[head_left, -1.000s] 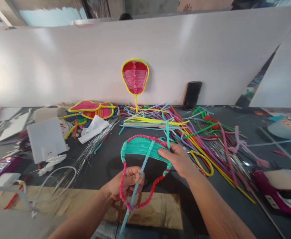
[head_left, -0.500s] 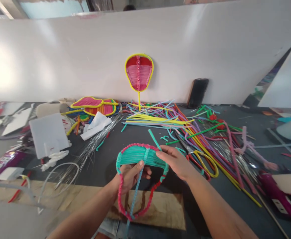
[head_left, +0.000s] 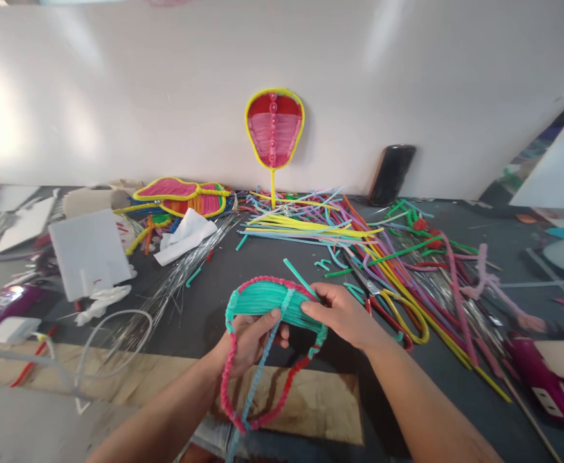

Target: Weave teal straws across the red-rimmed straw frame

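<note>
A rounded pipe-cleaner frame (head_left: 224,379) with a twisted pink and red rim is held above the dark table. Teal pipe cleaners (head_left: 257,299) run side by side across its upper part, and a twisted blue stem (head_left: 261,373) goes down its middle. My left hand (head_left: 257,328) grips the frame at the stem, thumb in front and fingers behind. At the upper right of the rim, my right hand (head_left: 334,312) pinches the teal strands. A loose teal end (head_left: 297,275) sticks up past its fingers.
A finished pink fan with yellow edging (head_left: 274,128) stands against the white board. Loose pipe cleaners (head_left: 305,228) lie behind my hands. Scissors (head_left: 397,305) lie to the right, a phone (head_left: 392,173) leans at the back, and purple glue guns (head_left: 542,379) (head_left: 9,308) lie at both sides.
My right fingers have closed in lower over the teal strands, and the loose teal end leans further left. The frame has tilted slightly. The view has dipped a little.
</note>
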Demonstrator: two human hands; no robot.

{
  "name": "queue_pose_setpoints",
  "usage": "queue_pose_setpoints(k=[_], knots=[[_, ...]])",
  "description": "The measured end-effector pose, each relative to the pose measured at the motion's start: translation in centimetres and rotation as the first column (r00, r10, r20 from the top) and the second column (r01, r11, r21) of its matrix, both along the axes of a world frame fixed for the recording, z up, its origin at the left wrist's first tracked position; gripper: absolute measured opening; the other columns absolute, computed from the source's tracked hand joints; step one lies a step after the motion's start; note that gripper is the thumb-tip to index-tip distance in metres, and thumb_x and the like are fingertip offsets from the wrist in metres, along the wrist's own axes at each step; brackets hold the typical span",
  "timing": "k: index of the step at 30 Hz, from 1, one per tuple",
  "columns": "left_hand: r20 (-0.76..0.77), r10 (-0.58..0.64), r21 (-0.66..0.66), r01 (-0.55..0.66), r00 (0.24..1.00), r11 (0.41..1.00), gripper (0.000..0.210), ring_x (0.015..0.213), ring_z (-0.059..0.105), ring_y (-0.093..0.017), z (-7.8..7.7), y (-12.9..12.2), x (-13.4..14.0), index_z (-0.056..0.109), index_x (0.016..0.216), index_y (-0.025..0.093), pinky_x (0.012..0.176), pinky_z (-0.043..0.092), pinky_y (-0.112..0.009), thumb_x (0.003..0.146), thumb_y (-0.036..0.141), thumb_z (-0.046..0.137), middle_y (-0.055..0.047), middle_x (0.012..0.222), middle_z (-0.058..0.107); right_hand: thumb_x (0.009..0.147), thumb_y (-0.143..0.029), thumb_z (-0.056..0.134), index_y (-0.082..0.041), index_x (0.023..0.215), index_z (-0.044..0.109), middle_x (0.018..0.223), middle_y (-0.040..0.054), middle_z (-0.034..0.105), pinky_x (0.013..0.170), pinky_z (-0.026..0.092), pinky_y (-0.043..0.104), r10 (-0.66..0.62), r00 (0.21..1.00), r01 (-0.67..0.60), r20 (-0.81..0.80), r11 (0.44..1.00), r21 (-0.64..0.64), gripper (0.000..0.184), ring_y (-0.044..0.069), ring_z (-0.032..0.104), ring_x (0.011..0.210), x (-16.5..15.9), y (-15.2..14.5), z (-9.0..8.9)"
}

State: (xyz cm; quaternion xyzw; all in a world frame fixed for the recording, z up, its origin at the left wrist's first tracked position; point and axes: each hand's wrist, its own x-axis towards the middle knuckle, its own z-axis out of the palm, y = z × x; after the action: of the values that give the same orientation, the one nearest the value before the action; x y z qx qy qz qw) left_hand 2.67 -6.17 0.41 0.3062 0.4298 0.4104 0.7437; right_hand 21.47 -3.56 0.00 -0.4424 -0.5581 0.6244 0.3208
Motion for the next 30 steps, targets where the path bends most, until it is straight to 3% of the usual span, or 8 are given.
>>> queue_pose_setpoints(k=[6, 13, 16, 19, 23, 26, 30], knots=[[-0.008, 0.018, 0.005, -0.018, 1.0, 1.0, 0.033, 0.057, 0.057, -0.014, -0.4, -0.1, 0.0, 0.062, 0.076, 0.011, 0.054, 0.048, -0.025, 0.067, 0.04, 0.073, -0.003, 0.06, 0.06, 0.078, -0.046, 0.06, -0.017, 0.078, 0.065, 0.068, -0.0012, 0.061, 0.057, 0.038, 0.023, 0.004, 0.999, -0.006, 0.045, 0.999, 0.048, 0.03, 0.014, 0.051, 0.063, 0.0, 0.0, 0.0], [-0.021, 0.123, 0.011, -0.123, 0.992, 0.992, 0.029, 0.057, 0.057, -0.012, -0.4, -0.1, -0.1, 0.065, 0.076, 0.012, 0.056, 0.049, -0.025, 0.065, 0.037, 0.076, -0.003, 0.066, 0.063, 0.076, -0.047, 0.062, -0.017, 0.081, 0.066, 0.069, -0.0014, 0.061, 0.058, 0.039, 0.024, 0.005, 0.995, -0.005, 0.102, 1.0, 0.002, 0.031, 0.015, 0.052, 0.065, 0.1, 0.2, -0.1], [-0.007, 0.062, -0.008, -0.062, 0.998, 0.998, 0.028, 0.06, 0.061, -0.014, -0.9, 0.1, -0.7, 0.067, 0.08, 0.012, 0.057, 0.05, -0.026, 0.063, 0.031, 0.078, -0.004, 0.068, 0.066, 0.076, -0.046, 0.063, -0.017, 0.082, 0.065, 0.072, -0.0012, 0.061, 0.061, 0.04, 0.024, -0.01, 0.999, 0.011, 0.045, 1.0, -0.023, 0.03, 0.014, 0.052, 0.066, 0.4, 0.3, 0.2], [0.011, 0.006, -0.052, -0.005, 1.0, 0.999, 0.031, 0.073, 0.065, -0.02, -1.5, 0.9, -2.0, 0.068, 0.086, 0.011, 0.07, 0.053, -0.031, 0.06, 0.022, 0.08, -0.008, 0.077, 0.07, 0.075, -0.046, 0.065, -0.016, 0.08, 0.064, 0.07, -0.0012, 0.059, 0.06, 0.04, 0.025, -0.059, 0.997, 0.055, -0.055, 0.996, -0.073, 0.03, 0.013, 0.051, 0.063, 1.1, 0.5, 0.7], [0.031, 0.066, -0.117, -0.062, 0.997, 0.991, 0.034, 0.083, 0.066, -0.021, -0.3, 2.6, -3.8, 0.065, 0.102, 0.015, 0.074, 0.052, -0.031, 0.073, 0.031, 0.069, -0.01, 0.095, 0.07, 0.074, -0.048, 0.067, -0.017, 0.076, 0.063, 0.065, -0.0021, 0.056, 0.058, 0.039, 0.024, -0.08, 0.991, 0.068, -0.105, 0.992, -0.111, 0.031, 0.012, 0.049, 0.06, 1.7, 0.5, 0.9], [-0.053, -0.042, -0.079, 0.038, 0.998, 0.996, 0.045, 0.076, 0.065, -0.02, 1.6, 3.6, -4.2, 0.066, 0.1, 0.011, 0.067, 0.051, -0.029, 0.076, 0.048, 0.062, -0.012, 0.091, 0.07, 0.075, -0.049, 0.066, -0.017, 0.079, 0.065, 0.067, -0.0024, 0.057, 0.06, 0.039, 0.024, -0.034, 0.996, 0.028, -0.087, 0.997, -0.068, 0.032, 0.012, 0.049, 0.062, 1.3, 0.4, 0.9], [-0.395, -0.285, 0.033, 0.323, 0.873, 0.946, 0.034, 0.059, 0.056, -0.011, 3.3, 4.7, -3.4, 0.068, 0.086, 0.011, 0.054, 0.042, -0.019, 0.065, 0.037, 0.075, -0.003, 0.071, 0.067, 0.077, -0.049, 0.063, -0.015, 0.083, 0.066, 0.069, -0.0017, 0.057, 0.059, 0.037, 0.023, 0.001, 0.999, -0.002, -0.039, 1.0, -0.026, 0.034, 0.012, 0.047, 0.064, 0.5, 0.1, 0.9]])
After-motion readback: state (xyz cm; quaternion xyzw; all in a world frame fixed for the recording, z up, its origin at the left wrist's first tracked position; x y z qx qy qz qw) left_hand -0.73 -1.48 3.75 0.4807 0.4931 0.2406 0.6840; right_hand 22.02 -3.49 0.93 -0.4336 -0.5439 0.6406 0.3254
